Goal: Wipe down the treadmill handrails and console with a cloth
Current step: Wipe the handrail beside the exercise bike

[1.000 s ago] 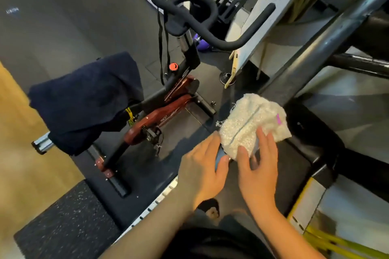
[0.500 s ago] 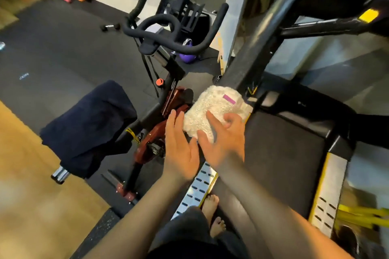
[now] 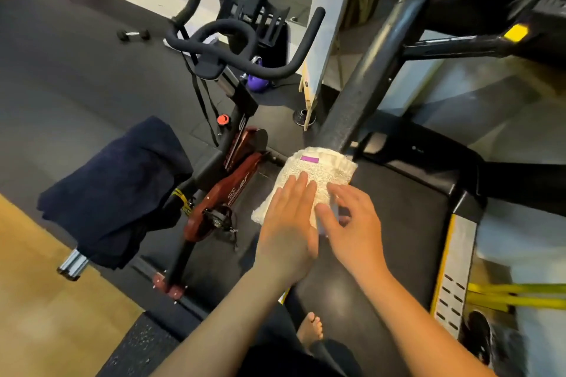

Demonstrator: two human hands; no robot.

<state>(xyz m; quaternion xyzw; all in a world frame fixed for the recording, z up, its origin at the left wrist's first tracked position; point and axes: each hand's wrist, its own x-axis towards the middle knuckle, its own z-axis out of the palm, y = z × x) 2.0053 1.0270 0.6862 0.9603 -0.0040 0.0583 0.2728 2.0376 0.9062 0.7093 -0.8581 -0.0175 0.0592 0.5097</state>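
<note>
Your cream terry cloth [image 3: 318,174], nubbly and folded thick with a small purple tag on top, is draped over the near end of the treadmill's left handrail [image 3: 361,82], a fat black tube with a finely grained, matte skin that climbs away toward the dark console [image 3: 477,0]. Your left hand [image 3: 288,223] lies flat on the cloth's left side, fingers straight and close together, pressing the pile against the rail. Your right hand [image 3: 352,223] sits just beside it, the two nearly touching; its fingers are bent and spread, thumb on the cloth's near edge, but motion blur hides whether the fingertips actually pinch the fabric, so that much you cannot tell.

Beneath your wrists runs the flat black treadmill belt [image 3: 404,223], edged by a perforated metal side rail [image 3: 453,269] with a yellow stripe. To your left stands a spin bike [image 3: 232,162] with a dark red frame and curved, foam-padded handlebars, and a navy towel [image 3: 113,190] hangs in soft folds over its saddle.
</note>
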